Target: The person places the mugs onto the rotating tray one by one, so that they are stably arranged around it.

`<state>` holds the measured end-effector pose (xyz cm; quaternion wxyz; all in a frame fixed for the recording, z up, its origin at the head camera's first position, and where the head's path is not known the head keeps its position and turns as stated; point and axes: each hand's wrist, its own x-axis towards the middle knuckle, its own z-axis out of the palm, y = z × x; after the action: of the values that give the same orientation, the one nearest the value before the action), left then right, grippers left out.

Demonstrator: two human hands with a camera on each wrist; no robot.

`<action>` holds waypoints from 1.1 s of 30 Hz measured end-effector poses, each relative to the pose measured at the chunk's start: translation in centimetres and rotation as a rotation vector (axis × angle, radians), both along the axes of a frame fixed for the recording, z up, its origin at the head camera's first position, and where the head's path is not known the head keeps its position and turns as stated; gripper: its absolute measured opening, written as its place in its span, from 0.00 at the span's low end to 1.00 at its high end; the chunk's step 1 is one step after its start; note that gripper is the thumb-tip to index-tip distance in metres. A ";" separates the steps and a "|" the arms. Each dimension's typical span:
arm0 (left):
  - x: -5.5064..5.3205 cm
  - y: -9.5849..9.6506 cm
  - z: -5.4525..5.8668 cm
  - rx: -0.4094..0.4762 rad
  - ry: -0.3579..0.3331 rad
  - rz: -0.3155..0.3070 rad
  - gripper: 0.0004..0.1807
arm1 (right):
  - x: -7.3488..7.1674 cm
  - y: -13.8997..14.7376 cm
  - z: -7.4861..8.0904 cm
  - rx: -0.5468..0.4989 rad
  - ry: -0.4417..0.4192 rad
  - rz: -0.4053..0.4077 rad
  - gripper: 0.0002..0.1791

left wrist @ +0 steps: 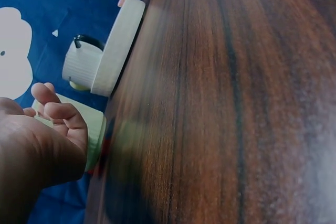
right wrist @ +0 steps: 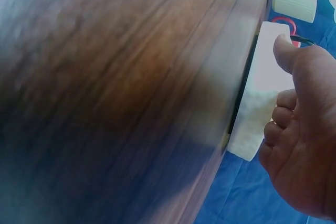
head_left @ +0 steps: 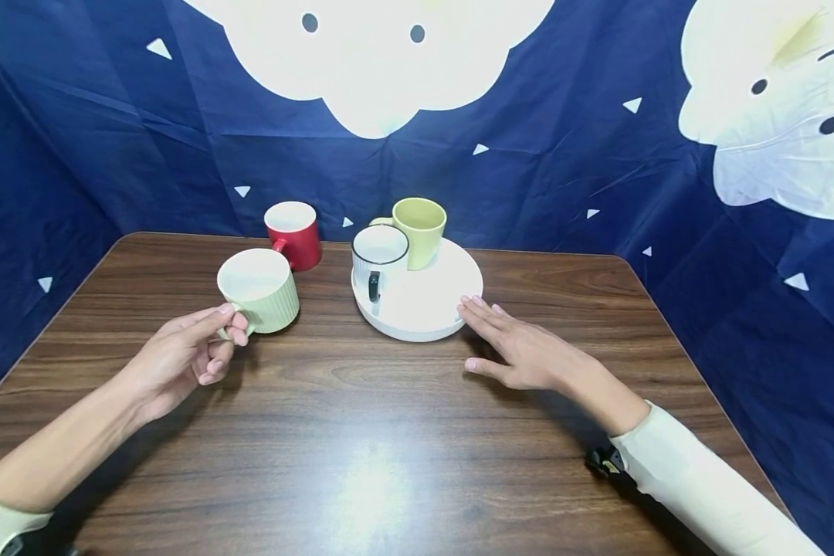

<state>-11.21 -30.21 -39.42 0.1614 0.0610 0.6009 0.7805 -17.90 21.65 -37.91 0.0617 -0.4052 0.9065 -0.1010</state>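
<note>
My left hand (head_left: pixel 184 355) pinches the handle of a pale green ribbed mug (head_left: pixel 267 305) between thumb and fingers. The mug stays upright, its white inside facing up; whether its base touches the table I cannot tell. With fingers straight, my right hand (head_left: pixel 521 351) has its fingertips at the right rim of a round white dish (head_left: pixel 424 334). On that dish stand a white mug (head_left: pixel 389 266) with a black rim and handle, and a yellow-green mug (head_left: pixel 427 232) behind it. The left wrist view shows the curled fingers (left wrist: pixel 65 114) in front of the pale green mug.
A red mug (head_left: pixel 304 245) with a white inside stands behind the pale green one, near the back edge of the wooden table (head_left: pixel 285 463). Dark blue cloth (head_left: pixel 549 177) printed with white clouds hangs behind and along the sides.
</note>
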 end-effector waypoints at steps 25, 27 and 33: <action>-0.3 1.8 -0.1 -0.046 -0.019 -0.001 0.18 | -0.5 0.4 0.0 -0.011 0.001 -0.022 0.49; -0.3 1.9 -0.1 -0.048 -0.018 -0.001 0.18 | -0.4 0.3 0.0 -0.009 -0.002 -0.020 0.49; -0.3 2.5 0.0 -0.049 -0.026 0.002 0.18 | -0.1 0.2 0.1 -0.002 -0.015 -0.021 0.50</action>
<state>-11.53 -27.75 -39.41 0.1701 0.0462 0.6178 0.7663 -17.98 21.81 -37.86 0.0668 -0.3948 0.9102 -0.1056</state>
